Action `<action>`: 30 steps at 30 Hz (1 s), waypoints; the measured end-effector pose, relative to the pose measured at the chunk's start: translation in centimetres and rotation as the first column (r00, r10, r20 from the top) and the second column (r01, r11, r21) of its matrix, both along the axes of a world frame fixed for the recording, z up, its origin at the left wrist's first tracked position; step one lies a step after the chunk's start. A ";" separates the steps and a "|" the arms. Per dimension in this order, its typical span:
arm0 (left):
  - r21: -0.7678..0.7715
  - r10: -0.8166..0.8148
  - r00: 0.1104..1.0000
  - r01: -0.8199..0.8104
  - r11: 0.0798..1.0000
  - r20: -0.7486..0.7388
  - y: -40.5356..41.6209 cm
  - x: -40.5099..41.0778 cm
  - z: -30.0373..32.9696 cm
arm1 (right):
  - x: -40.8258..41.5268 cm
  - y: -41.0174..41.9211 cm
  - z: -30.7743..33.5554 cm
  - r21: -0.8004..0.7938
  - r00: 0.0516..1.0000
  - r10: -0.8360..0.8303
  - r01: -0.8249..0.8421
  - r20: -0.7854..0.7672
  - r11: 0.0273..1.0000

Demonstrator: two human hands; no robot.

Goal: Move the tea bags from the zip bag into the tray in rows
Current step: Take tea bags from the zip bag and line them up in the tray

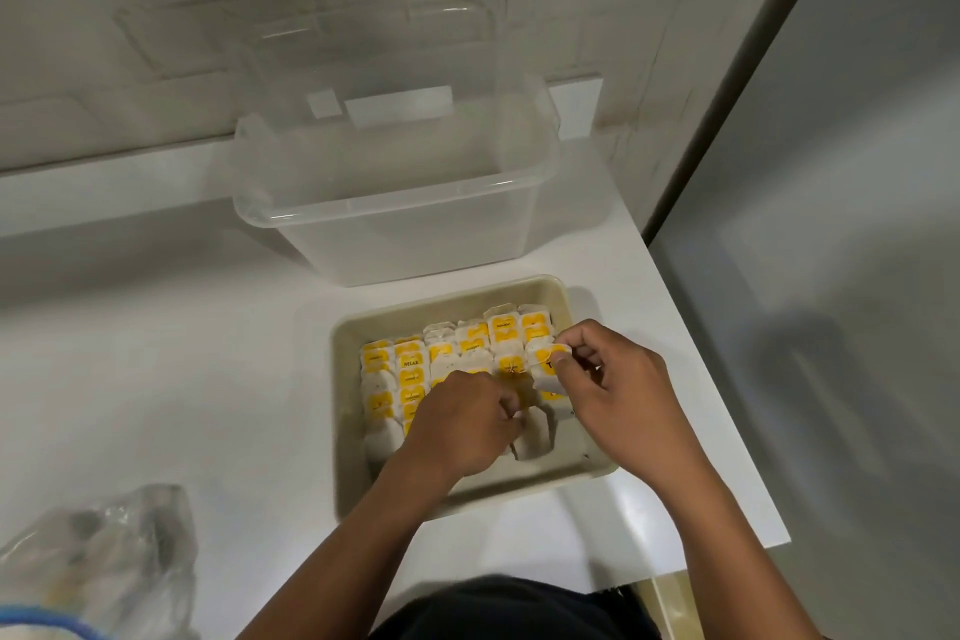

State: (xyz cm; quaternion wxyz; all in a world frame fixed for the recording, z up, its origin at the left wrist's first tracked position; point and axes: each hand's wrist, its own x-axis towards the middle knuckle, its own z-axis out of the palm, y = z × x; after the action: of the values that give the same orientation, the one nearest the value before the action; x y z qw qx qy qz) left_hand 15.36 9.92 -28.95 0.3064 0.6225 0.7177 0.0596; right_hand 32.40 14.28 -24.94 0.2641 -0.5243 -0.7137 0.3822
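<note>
At the counter's near-left corner the zip bag point(98, 561) is slumped, well apart from both hands. Rows of tea bags point(410, 369) are seen filling the tray point(348, 327). The left hand point(462, 426) is curled among them; what it grips cannot be told. One tea bag point(545, 369) is pinched by the right hand point(618, 390), just above the right-hand row's open end.

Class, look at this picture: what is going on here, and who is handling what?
A person is arranging yellow-tagged paper tea bags in rows in a shallow beige plastic tray on the white counter. The right hand pinches one tea bag at the tray's right side; the left hand works among the bags. The clear plastic zip bag lies at lower left.
</note>
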 end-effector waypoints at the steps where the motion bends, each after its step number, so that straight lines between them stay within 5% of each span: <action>1: 0.041 0.000 0.997 0.003 0.999 -0.076 0.2 0.0 -0.2 | -0.1 0.1 0.0 -0.005 1.000 0.004 -0.004 0.002 1.000; 12: 0.197 0.021 0.969 0.029 0.980 -0.247 1.0 0.6 -0.8 | -0.2 0.5 0.0 -0.015 0.999 0.024 -0.023 0.045 1.000; 24: 0.256 0.083 0.969 -0.021 0.966 -0.232 0.9 -0.2 -1.0 | -0.1 0.7 -0.1 -0.028 0.999 0.033 -0.032 0.031 0.999; 26: 0.316 0.135 0.982 -0.087 0.945 -0.132 0.8 -0.6 -0.2 | -0.1 0.7 -0.1 -0.024 0.999 0.028 -0.028 0.024 0.999; 30: 0.380 0.053 0.951 -0.172 0.909 0.305 0.5 -1.9 2.5 | 0.1 0.8 -0.2 -0.041 0.999 0.039 -0.038 0.018 0.998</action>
State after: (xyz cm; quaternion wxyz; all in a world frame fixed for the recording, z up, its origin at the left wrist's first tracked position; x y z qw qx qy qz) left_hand 13.50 10.44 -26.42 0.2688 0.6140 0.6727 0.3134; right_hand 32.53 15.06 -25.19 0.2391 -0.5194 -0.7181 0.3968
